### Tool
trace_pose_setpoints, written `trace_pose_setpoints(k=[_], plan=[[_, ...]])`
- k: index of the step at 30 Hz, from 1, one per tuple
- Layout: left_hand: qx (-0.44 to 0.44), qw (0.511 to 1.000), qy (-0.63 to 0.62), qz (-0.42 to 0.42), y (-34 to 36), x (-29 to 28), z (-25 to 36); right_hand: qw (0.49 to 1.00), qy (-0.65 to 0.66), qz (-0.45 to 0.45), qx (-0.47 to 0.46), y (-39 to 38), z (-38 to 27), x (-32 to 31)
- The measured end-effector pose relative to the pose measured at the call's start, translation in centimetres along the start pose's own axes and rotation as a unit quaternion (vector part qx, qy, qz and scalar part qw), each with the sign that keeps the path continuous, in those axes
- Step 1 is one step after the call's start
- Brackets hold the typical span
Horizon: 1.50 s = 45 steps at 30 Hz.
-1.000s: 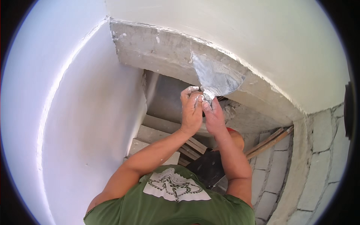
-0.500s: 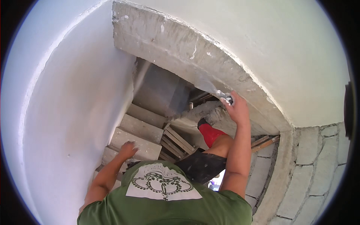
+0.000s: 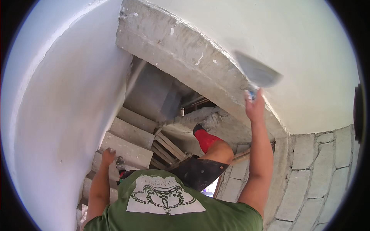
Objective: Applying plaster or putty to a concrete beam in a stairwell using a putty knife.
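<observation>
My right hand (image 3: 254, 106) is raised, closed round the handle of a wide putty knife (image 3: 259, 70). The broad grey blade is smeared by motion and lies over the edge between the bare concrete beam (image 3: 173, 46) and the smooth pale wall (image 3: 308, 57). Whether the blade touches the wall I cannot tell. My left hand (image 3: 108, 156) is low on the left, fingers curled in, over the concrete steps (image 3: 125, 148). Anything inside its fingers is hidden.
Concrete steps descend beside a smooth left wall (image 3: 61, 100). A wooden slatted piece (image 3: 169, 148) lies near my bent leg in a red sock (image 3: 206, 139). An opening (image 3: 154, 88) lies below the beam. Grey block wall (image 3: 308, 184) stands at right.
My right hand has moved up and right, carrying the putty knife from the beam's lower edge to its upper edge by the wall. My left hand has shifted left and slightly down.
</observation>
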<state>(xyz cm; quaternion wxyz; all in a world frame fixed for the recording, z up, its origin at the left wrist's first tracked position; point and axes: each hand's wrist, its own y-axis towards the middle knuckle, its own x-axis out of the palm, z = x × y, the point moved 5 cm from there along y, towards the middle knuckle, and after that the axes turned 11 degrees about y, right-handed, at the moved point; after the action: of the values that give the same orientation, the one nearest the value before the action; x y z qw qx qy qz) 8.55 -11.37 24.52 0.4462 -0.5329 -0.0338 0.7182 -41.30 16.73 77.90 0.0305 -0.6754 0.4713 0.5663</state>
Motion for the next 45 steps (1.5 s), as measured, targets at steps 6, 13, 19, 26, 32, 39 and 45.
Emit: trace_pose_setpoints(k=[6, 13, 19, 26, 32, 39, 45], plan=[[-0.006, 0.991, -0.127, 0.046, -0.2, -1.2, 2.1, 0.992, 0.012, -0.121, 0.021, 2.0, -1.3, 0.3], [0.15, 0.976, -0.062, -0.145, -3.5, 1.4, 3.7, 0.989, 0.002, -0.146, -0.015, 1.0, -1.0, 1.5], [0.255, 0.868, -0.374, -0.203, -12.0, -13.6, 21.2, 0.938, -0.153, -0.309, 0.041, 0.3, -0.9, 3.6], [0.673, 0.417, -0.559, -0.245, -22.4, -31.8, 35.9, 0.972, -0.074, -0.221, 0.023, 0.1, -1.1, 2.7], [0.725, 0.23, -0.594, -0.262, -26.6, -33.4, 38.7, 0.966, -0.158, -0.146, -0.141, -1.0, 4.1, 3.0], [0.756, 0.075, -0.626, -0.177, -26.5, -32.6, 38.4, 0.929, -0.201, -0.301, -0.073, -0.2, 0.1, 4.9], [0.675, 0.163, -0.651, -0.306, -26.9, -33.3, 37.5, 0.966, -0.162, -0.195, 0.048, -0.5, 0.1, 3.1]])
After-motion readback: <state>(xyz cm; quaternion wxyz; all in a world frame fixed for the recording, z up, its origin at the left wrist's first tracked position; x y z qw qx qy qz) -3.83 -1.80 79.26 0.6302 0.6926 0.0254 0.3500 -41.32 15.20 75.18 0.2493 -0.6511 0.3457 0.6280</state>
